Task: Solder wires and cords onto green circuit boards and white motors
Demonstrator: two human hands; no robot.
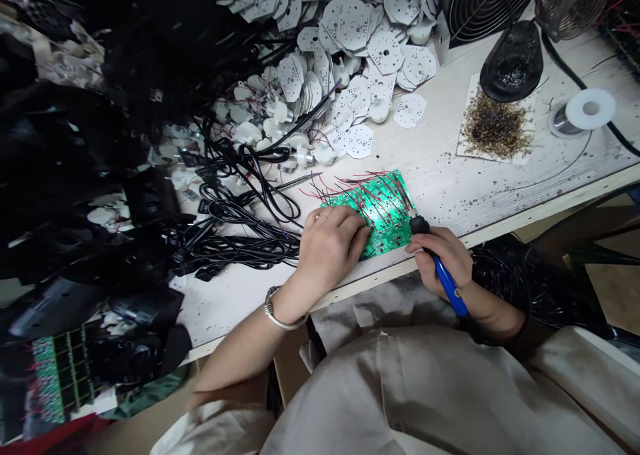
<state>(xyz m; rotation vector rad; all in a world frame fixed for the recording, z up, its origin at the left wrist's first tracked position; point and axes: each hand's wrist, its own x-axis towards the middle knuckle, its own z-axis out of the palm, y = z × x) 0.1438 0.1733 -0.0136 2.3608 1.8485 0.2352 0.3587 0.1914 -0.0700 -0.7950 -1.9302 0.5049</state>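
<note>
A green circuit board point(385, 209) lies at the table's front edge, with several thin red and black wires spread over it. My left hand point(333, 238) rests on its left part, fingers curled and pressed together at the tips. Whatever they pinch, if anything, is too small to make out. In my right hand point(445, 258) is a soldering iron with a blue handle point(449, 285), gripped like a pen. Its metal tip point(403, 191) points away from me, over the right side of the board.
Behind the board lie piled white plates point(353, 25) and white plastic parts. Bundled black cables point(245, 218) sit to the left. On the right are a solder spool point(585, 115), a card with dark residue point(495, 128), a black iron holder point(513, 61) and a fan point(487, 5).
</note>
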